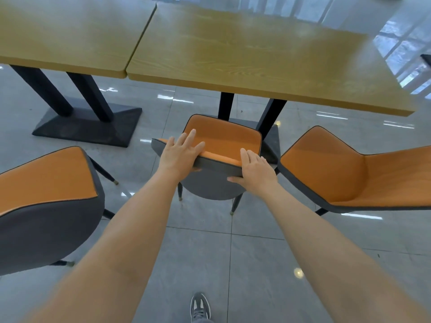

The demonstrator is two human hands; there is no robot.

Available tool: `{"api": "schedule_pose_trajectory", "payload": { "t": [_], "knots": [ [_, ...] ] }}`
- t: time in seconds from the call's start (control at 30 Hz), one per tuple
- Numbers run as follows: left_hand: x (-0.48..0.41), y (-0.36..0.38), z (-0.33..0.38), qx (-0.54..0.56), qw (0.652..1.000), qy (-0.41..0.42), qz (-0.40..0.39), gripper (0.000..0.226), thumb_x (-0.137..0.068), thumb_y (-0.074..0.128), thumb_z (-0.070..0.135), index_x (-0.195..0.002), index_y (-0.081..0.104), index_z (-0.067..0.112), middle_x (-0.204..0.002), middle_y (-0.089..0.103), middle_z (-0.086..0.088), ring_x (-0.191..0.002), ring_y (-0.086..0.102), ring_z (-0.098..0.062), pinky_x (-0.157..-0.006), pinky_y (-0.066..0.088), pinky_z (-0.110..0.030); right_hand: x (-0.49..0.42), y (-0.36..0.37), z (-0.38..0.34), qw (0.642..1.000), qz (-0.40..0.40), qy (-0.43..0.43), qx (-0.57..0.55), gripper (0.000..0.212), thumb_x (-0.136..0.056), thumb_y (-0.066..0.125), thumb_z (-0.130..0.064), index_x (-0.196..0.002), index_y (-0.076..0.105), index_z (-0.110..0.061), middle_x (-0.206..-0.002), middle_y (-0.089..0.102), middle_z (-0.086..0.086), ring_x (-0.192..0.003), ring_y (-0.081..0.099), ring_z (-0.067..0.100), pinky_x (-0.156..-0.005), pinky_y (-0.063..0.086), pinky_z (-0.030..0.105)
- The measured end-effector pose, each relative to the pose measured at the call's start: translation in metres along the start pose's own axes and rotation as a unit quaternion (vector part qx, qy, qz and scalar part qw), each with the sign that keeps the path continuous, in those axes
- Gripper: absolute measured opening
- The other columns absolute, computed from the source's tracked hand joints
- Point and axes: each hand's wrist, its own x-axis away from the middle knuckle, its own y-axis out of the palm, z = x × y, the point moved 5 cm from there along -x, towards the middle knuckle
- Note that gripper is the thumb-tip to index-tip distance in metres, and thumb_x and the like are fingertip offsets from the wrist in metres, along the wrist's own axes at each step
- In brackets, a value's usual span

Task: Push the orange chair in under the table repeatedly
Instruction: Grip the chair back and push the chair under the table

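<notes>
The orange chair (224,138) with a grey back shell stands in the middle, just short of the near edge of the wooden table (256,54). Its seat front reaches the table's black legs. My left hand (180,152) lies over the top of the backrest on the left, fingers spread forward and thumb under the rim. My right hand (255,170) grips the backrest's right end, fingers on top and thumb on the grey back. Both arms are stretched out in front of me.
A second orange chair (51,180) stands at the near left and a third (349,173) at the right, both close beside the middle one. Another wooden table (65,31) adjoins on the left with a black base (88,124). Glossy grey tiles cover the floor; my shoe (200,307) shows below.
</notes>
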Motion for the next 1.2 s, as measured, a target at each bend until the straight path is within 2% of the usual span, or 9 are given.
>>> {"api": "schedule_pose_trajectory", "payload": {
  "t": [0.07, 0.17, 0.33, 0.5, 0.67, 0.83, 1.0, 1.2],
  "knots": [
    [0.011, -0.002, -0.01, -0.018, 1.0, -0.026, -0.002, 0.069, -0.092, 0.042, 0.049, -0.147, 0.008, 0.025, -0.158, -0.003, -0.009, -0.145, 0.002, -0.029, -0.116, 0.01, -0.049, 0.003, -0.006, -0.007, 1.0, -0.024, -0.004, -0.013, 0.084, -0.089, 0.039, -0.059, -0.146, 0.003, -0.009, -0.155, 0.016, 0.013, -0.142, 0.016, 0.029, -0.115, 0.02, 0.042],
    [0.031, -0.016, -0.032, -0.008, 0.995, -0.089, 0.035, 0.068, -0.095, 0.028, 0.052, -0.148, -0.004, 0.024, -0.158, -0.008, -0.006, -0.145, -0.006, -0.025, -0.117, 0.002, -0.047, 0.0, -0.024, -0.03, 0.999, -0.016, -0.032, -0.022, 0.074, -0.094, 0.022, -0.056, -0.146, -0.008, -0.012, -0.157, -0.001, 0.01, -0.145, 0.001, 0.026, -0.117, 0.008, 0.039],
    [0.084, -0.048, -0.084, 0.012, 0.98, -0.177, 0.089, 0.067, -0.096, 0.024, 0.05, -0.146, -0.011, 0.023, -0.158, -0.011, -0.005, -0.145, -0.009, -0.023, -0.117, -0.003, -0.046, -0.013, -0.067, -0.095, 0.993, 0.026, -0.113, -0.014, 0.072, -0.095, 0.017, -0.055, -0.144, -0.017, -0.014, -0.156, -0.015, 0.008, -0.144, -0.011, 0.023, -0.117, -0.002, 0.04],
    [0.176, -0.056, -0.151, 0.0, 0.954, -0.287, 0.087, 0.066, -0.096, 0.022, 0.051, -0.147, -0.01, 0.022, -0.158, -0.01, -0.007, -0.145, -0.008, -0.026, -0.117, -0.001, -0.048, -0.015, -0.09, -0.193, 0.975, 0.035, -0.22, -0.014, 0.074, -0.094, 0.018, -0.056, -0.14, -0.025, -0.016, -0.155, -0.019, 0.008, -0.143, -0.014, 0.023, -0.116, -0.005, 0.041],
    [0.28, -0.054, -0.208, 0.008, 0.916, -0.392, 0.084, 0.067, -0.096, 0.027, 0.05, -0.147, -0.009, 0.024, -0.158, -0.011, -0.006, -0.145, -0.008, -0.024, -0.117, -0.003, -0.047, 0.004, -0.091, -0.3, 0.954, 0.042, -0.296, 0.004, 0.078, -0.093, 0.021, -0.058, -0.141, -0.024, -0.015, -0.155, -0.02, 0.009, -0.143, -0.016, 0.024, -0.116, -0.007, 0.041],
    [0.374, -0.042, -0.245, -0.001, 0.886, -0.457, 0.079, 0.069, -0.095, 0.028, 0.053, -0.147, -0.008, 0.026, -0.158, -0.011, -0.005, -0.145, -0.009, -0.022, -0.117, -0.004, -0.047, 0.037, -0.074, -0.392, 0.928, 0.03, -0.37, 0.026, 0.082, -0.091, 0.022, -0.06, -0.141, -0.024, -0.014, -0.155, -0.018, 0.009, -0.143, -0.012, 0.025, -0.117, -0.003, 0.042],
    [0.433, -0.012, -0.271, 0.003, 0.877, -0.478, 0.054, 0.073, -0.092, 0.031, 0.058, -0.147, -0.005, 0.026, -0.158, -0.009, -0.004, -0.146, -0.006, -0.022, -0.117, 0.0, -0.048, 0.068, -0.039, -0.451, 0.91, -0.004, -0.409, 0.06, 0.083, -0.092, 0.025, -0.059, -0.141, -0.025, -0.014, -0.156, -0.017, 0.007, -0.143, -0.012, 0.025, -0.117, -0.002, 0.044],
    [0.458, 0.041, -0.303, -0.003, 0.899, -0.437, -0.03, 0.085, -0.09, 0.043, 0.055, -0.147, -0.011, 0.023, -0.158, -0.011, -0.008, -0.145, -0.009, -0.026, -0.116, -0.001, -0.049, 0.076, -0.004, -0.505, 0.903, -0.057, -0.419, 0.08, 0.091, -0.09, 0.036, -0.058, -0.141, -0.025, -0.014, -0.156, -0.014, 0.004, -0.144, -0.011, 0.024, -0.117, 0.0, 0.043]
  ]
}}
